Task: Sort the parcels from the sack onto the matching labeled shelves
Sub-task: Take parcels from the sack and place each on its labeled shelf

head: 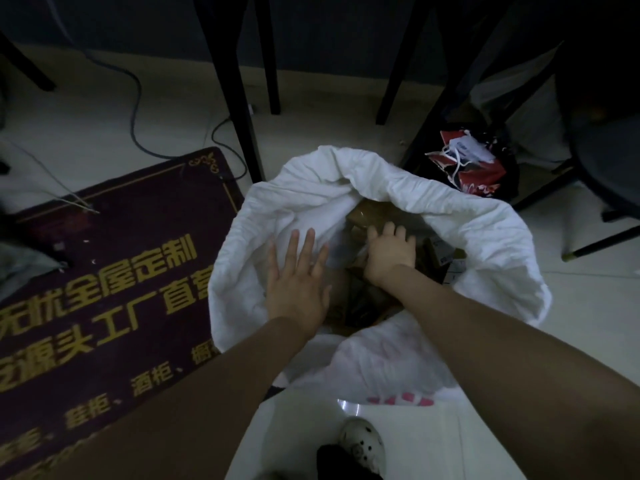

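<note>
We look down at a big white sack that sits on the pale floor. Its mouth is wide open and the cloth is rolled back all around.

Inside the sack we see brown parcels. They are piled together in the dark middle of the sack. One parcel near the right side of the sack has a white label, but we cannot read it.

Our left hand is flat, with the fingers spread apart. It lies on the white cloth at the left inside of the sack. It holds nothing.

Our right hand reaches down into the sack and rests on top of the brown parcels. Its fingers curl down over them. We cannot tell if it has a grip on one, because it is dark in there.

The two hands are near each other but do not touch.

Left of the sack lies a dark red mat with gold letters. Its right edge is just beside the sack. Behind the sack stand black furniture legs. A red and white bag sits on the floor behind the right side of the sack. At the bottom edge we see a white shoe.
</note>
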